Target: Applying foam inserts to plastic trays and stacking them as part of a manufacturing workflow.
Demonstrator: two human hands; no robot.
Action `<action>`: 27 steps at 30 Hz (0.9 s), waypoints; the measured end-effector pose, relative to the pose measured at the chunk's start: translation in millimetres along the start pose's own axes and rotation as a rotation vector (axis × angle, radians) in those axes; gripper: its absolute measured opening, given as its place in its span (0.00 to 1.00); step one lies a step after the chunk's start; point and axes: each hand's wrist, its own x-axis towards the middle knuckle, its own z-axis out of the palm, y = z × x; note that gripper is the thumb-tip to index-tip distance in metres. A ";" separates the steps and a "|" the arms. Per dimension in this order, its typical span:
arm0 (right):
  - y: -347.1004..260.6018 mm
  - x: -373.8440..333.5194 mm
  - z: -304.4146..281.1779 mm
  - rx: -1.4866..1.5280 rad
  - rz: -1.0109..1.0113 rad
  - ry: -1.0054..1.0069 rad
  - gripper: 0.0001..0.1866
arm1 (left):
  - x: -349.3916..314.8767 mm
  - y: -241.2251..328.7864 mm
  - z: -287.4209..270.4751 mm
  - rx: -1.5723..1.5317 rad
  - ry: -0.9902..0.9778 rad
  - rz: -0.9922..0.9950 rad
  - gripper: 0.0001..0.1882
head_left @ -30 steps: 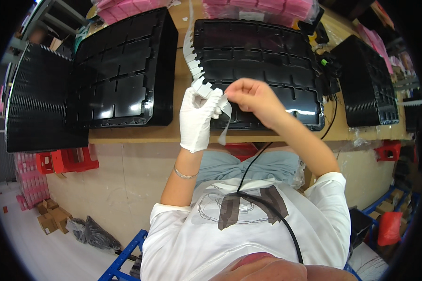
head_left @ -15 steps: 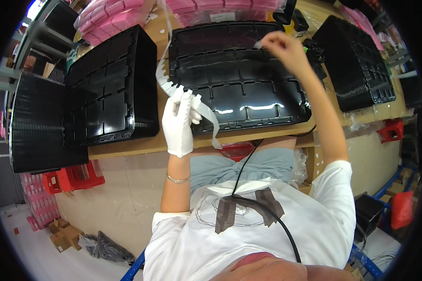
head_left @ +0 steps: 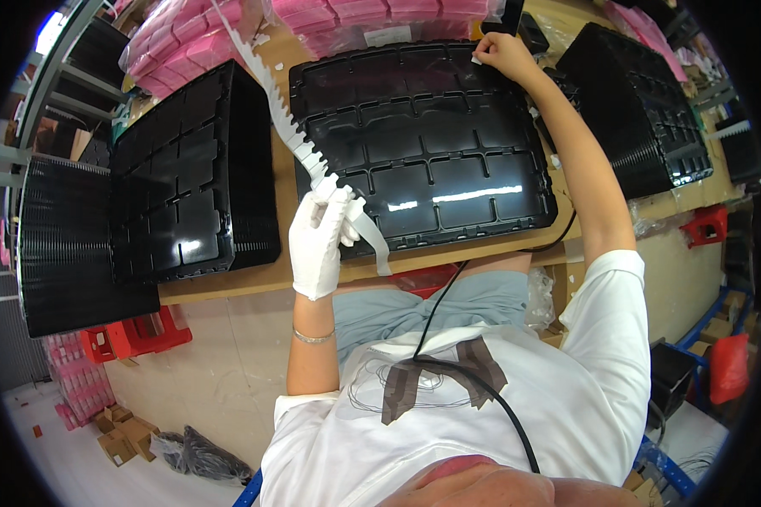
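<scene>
In a white glove, my left hand (head_left: 315, 249) pinches a long backing strip of white labels (head_left: 289, 133) beside the near left corner of a black plastic tray (head_left: 431, 131). The strip stretches away past the tray's left side, and its short loose end hangs over the near edge. At the tray's far right corner, my bare right hand (head_left: 507, 57) has its fingertips pinched on a small white label (head_left: 477, 59). Whether the label touches the tray there I cannot tell.
A tall stack of black trays (head_left: 173, 177) stands on the left, another black stack (head_left: 638, 101) on the right. Pink wrapped packs (head_left: 347, 13) line the table's far side. A black cable (head_left: 435, 308) runs down over my shirt. Red stools (head_left: 139, 334) sit below the table.
My right hand has moved away from me to the tray's far right corner, carrying the label. My left hand has come slightly nearer me, and the strip is pulled straighter.
</scene>
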 end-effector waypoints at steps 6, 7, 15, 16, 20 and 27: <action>-12.6 3.4 -5.2 -0.026 0.066 -0.040 0.12 | 3.3 -2.3 -7.0 -0.002 -0.026 -0.026 0.15; -15.3 3.2 -6.0 -0.013 0.070 -0.063 0.12 | 3.2 -2.8 -7.6 -0.004 -0.026 -0.026 0.15; -17.9 -15.0 -11.8 0.029 0.005 -0.078 0.11 | -0.5 -7.0 -6.8 0.008 -0.011 0.012 0.13; -20.3 -21.0 -15.4 0.081 -0.002 -0.179 0.11 | -1.3 -7.6 -6.5 0.006 -0.008 0.014 0.13; -45.9 -69.9 -29.7 0.963 0.237 -0.063 0.10 | -3.2 -5.6 2.3 -0.041 -0.008 0.030 0.11; -173.2 -203.9 -32.8 1.686 0.488 -0.385 0.11 | -22.6 -18.2 50.4 -0.286 -0.106 -0.045 0.11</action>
